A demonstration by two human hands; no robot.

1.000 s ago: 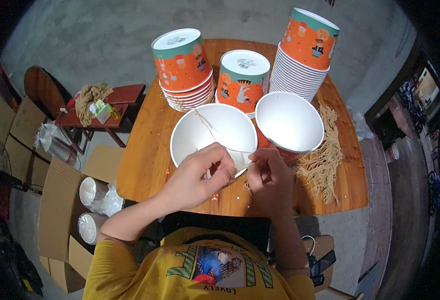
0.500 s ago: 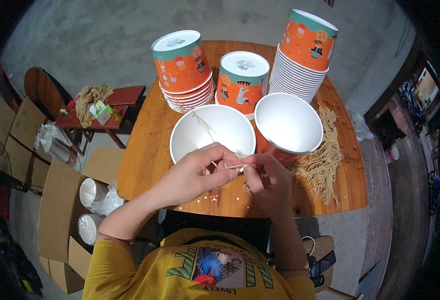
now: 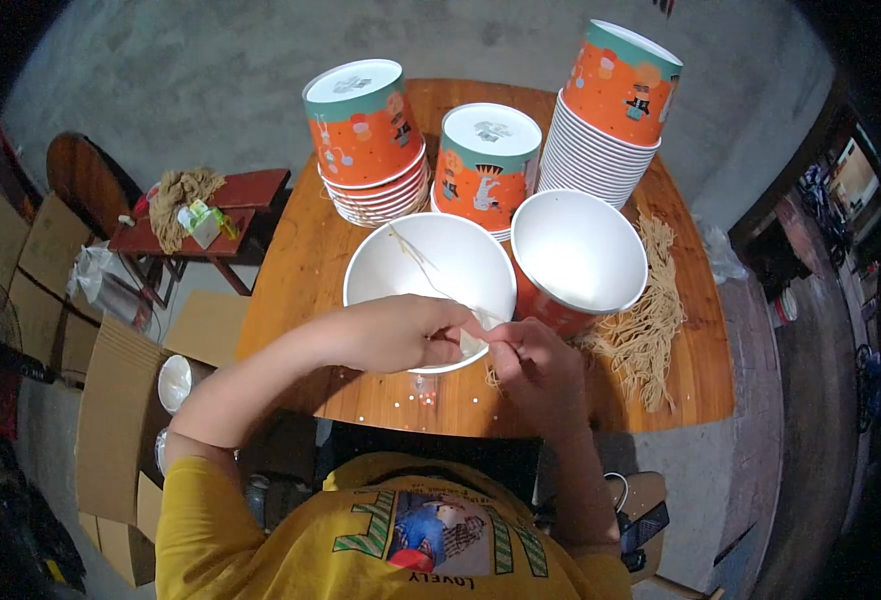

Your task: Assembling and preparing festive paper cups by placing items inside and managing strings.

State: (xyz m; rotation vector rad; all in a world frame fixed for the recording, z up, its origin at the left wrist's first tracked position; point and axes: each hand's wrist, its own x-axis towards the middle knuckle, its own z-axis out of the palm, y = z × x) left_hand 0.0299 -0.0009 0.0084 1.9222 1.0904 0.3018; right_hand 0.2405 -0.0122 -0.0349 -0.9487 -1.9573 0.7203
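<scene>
I see my left hand (image 3: 401, 335) and right hand (image 3: 526, 355) both pinching string (image 3: 416, 262) over the near white bowl (image 3: 431, 275); handle unfinished, stacks beyond it waiting.

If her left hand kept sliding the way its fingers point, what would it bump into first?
The left hand points toward the person's right, so it would almost at once meet the right hand, whose fingertips already pinch the same string at the rim of the white paper bowl. Depth is hard to judge here.

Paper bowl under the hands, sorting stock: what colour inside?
Plain white inside, head view.
</scene>
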